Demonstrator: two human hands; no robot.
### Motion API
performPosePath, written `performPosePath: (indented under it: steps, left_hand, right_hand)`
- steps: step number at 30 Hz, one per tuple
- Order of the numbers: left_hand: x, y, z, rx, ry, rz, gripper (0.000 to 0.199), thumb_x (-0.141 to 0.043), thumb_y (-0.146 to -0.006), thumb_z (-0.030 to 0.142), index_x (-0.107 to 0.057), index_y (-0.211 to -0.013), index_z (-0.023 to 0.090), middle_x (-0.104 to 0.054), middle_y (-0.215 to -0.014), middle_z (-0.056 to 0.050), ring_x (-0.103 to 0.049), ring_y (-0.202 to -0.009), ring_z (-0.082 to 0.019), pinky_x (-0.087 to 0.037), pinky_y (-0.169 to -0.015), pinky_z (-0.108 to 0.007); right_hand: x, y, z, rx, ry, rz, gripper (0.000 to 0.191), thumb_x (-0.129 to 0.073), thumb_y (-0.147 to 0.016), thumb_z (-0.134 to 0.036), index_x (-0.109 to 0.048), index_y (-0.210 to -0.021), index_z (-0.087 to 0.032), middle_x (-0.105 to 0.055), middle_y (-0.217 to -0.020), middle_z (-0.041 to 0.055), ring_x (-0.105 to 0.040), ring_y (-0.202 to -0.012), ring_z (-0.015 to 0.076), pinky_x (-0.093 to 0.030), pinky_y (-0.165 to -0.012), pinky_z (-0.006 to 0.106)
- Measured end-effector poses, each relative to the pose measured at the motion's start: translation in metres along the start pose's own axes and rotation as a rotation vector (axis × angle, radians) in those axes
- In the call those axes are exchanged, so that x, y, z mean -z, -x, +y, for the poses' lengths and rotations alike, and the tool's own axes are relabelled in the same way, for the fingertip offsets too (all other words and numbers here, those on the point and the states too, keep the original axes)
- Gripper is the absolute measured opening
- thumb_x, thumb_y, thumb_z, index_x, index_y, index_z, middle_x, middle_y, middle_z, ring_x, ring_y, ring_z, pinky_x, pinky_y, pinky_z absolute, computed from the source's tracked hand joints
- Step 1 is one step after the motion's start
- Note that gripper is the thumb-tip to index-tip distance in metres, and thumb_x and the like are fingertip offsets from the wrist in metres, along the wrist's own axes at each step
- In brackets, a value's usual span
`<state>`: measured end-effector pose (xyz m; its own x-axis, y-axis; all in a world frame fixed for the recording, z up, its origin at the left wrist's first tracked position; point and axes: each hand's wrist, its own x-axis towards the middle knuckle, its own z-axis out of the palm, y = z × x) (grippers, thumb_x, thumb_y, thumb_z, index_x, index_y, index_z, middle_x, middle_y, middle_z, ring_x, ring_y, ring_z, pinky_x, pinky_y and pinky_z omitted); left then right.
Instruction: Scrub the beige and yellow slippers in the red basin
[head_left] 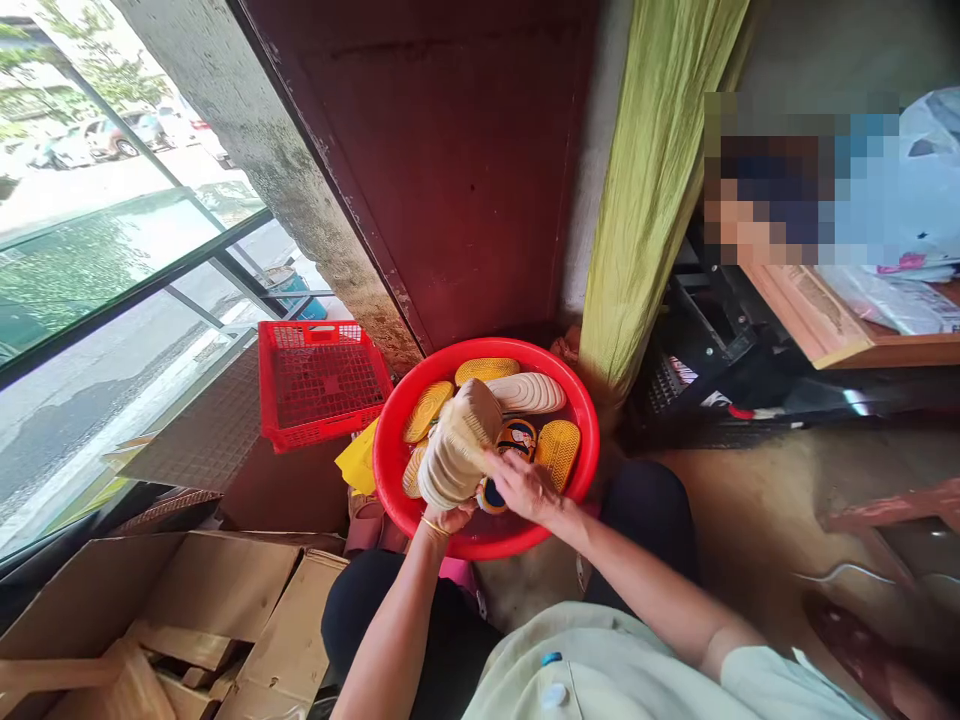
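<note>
Over a red basin (589, 430), my left hand (450, 517) is closed round the lower end of a cream shoe (446, 470), whose ridged sole faces up. My right hand (525, 487) grips a pale scrub brush (478, 436), its bristles against the shoe. Inside the basin, a white shoe (529, 393) lies sole up at the back. Yellow slippers lie around it: one at the right (558, 452), another at the back (486, 371), a third at the left (428, 411). A dark blue and yellow slipper (517, 438) is partly hidden behind my right hand.
A red plastic crate (322, 385) stands left of the basin. Cardboard boxes (225, 580) fill the lower left. A dark red door (442, 170) and a yellow-green curtain (645, 180) rise behind. At the right is a wooden table (832, 320) with plastic bags.
</note>
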<state>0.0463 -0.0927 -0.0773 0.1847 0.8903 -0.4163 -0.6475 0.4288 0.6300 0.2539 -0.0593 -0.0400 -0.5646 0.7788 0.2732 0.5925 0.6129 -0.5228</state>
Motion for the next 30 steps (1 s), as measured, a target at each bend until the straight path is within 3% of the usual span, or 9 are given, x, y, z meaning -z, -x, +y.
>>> performPosePath:
  steps: [4, 9, 13, 15, 17, 20, 23, 25, 30]
  left_hand:
    - [-0.018, 0.006, -0.001, -0.009, -0.04, 0.042, 0.048, -0.066, -0.092, 0.037, -0.061, -0.138, 0.025, -0.074, -0.12, -0.012, -0.073, -0.094, -0.024, -0.057, -0.069, -0.029]
    - [-0.036, -0.005, -0.021, -0.337, -0.365, 0.218, 0.063, -0.083, -0.074, 0.045, -0.068, -0.128, 0.016, -0.075, -0.116, -0.012, -0.068, -0.108, -0.028, -0.054, -0.092, -0.036]
    - [-0.046, -0.009, -0.031, -0.445, -0.631, 0.084, 0.063, -0.077, -0.08, 0.049, -0.067, -0.133, 0.016, -0.073, -0.12, -0.012, -0.065, -0.112, -0.029, -0.052, -0.098, -0.038]
    - [-0.048, -0.008, -0.023, -0.431, -0.732, 0.033, 0.062, -0.072, -0.084, 0.049, -0.065, -0.136, 0.018, -0.074, -0.116, -0.012, -0.067, -0.109, -0.03, -0.053, -0.097, -0.039]
    - [-0.043, -0.009, -0.003, -0.446, -0.842, 0.118, 0.053, -0.066, -0.087, 0.048, -0.069, -0.13, 0.018, -0.074, -0.115, -0.013, -0.067, -0.11, -0.031, -0.052, -0.099, -0.042]
    - [-0.02, -0.014, 0.038, -0.476, -1.153, 0.497, 0.045, -0.062, -0.089, 0.04, -0.069, -0.126, 0.016, -0.069, -0.128, -0.018, -0.06, -0.126, -0.035, -0.042, -0.112, -0.047]
    - [0.006, -0.019, 0.064, -0.273, -1.523, 0.788, 0.063, -0.069, -0.082, 0.037, -0.057, -0.139, 0.014, -0.055, -0.145, -0.026, -0.046, -0.139, -0.045, -0.033, -0.114, -0.06]
    - [0.016, -0.022, 0.064, -0.139, -1.584, 0.788, 0.078, -0.079, -0.071, 0.038, -0.054, -0.142, 0.013, -0.052, -0.146, -0.03, -0.048, -0.136, -0.05, -0.036, -0.108, -0.064]
    - [0.017, -0.034, 0.048, -0.186, -1.523, 0.849, 0.073, -0.079, -0.068, 0.03, -0.059, -0.137, 0.013, -0.055, -0.14, -0.033, -0.054, -0.127, -0.055, -0.04, -0.098, -0.064]
  right_hand:
    - [0.025, -0.022, 0.038, -0.17, -0.037, 0.142, 0.046, -0.044, -0.1, -0.022, -0.06, -0.143, -0.021, -0.073, -0.114, 0.0134, -0.071, -0.1, 0.0258, -0.058, -0.087, 0.036]
    - [0.046, -0.014, 0.056, -0.18, -0.161, 0.384, 0.047, -0.043, -0.101, -0.028, -0.056, -0.145, -0.016, -0.068, -0.132, 0.0156, -0.064, -0.122, 0.0263, -0.053, -0.105, 0.041]
    - [0.049, 0.0, 0.045, -0.155, -0.127, 0.475, 0.049, -0.043, -0.102, -0.033, -0.055, -0.145, -0.013, -0.069, -0.127, 0.0183, -0.066, -0.118, 0.0289, -0.055, -0.101, 0.043]
    - [0.048, 0.005, 0.039, -0.134, -0.083, 0.462, 0.049, -0.042, -0.103, -0.032, -0.056, -0.146, -0.013, -0.07, -0.123, 0.019, -0.067, -0.115, 0.0302, -0.057, -0.098, 0.045]
    - [0.049, 0.008, 0.033, -0.113, -0.045, 0.41, 0.048, -0.042, -0.103, -0.031, -0.057, -0.145, -0.015, -0.071, -0.119, 0.0185, -0.068, -0.111, 0.0305, -0.058, -0.097, 0.044]
    - [0.05, 0.007, 0.019, -0.095, -0.048, 0.333, 0.046, -0.044, -0.102, -0.029, -0.06, -0.144, -0.017, -0.072, -0.117, 0.0169, -0.069, -0.11, 0.0294, -0.057, -0.098, 0.043]
    - [0.041, 0.0, -0.003, -0.076, -0.181, 0.304, 0.047, -0.046, -0.1, -0.026, -0.059, -0.144, -0.017, -0.071, -0.125, 0.016, -0.068, -0.116, 0.028, -0.056, -0.102, 0.042]
    - [0.024, -0.005, -0.018, -0.048, -0.307, 0.262, 0.048, -0.049, -0.097, -0.023, -0.06, -0.143, -0.019, -0.07, -0.131, 0.0144, -0.066, -0.12, 0.0269, -0.055, -0.104, 0.041]
    - [-0.032, -0.022, -0.023, -0.115, -0.499, 0.1, 0.045, -0.053, -0.092, -0.025, -0.067, -0.134, -0.022, -0.072, -0.129, 0.0119, -0.067, -0.12, 0.0272, -0.052, -0.107, 0.044]
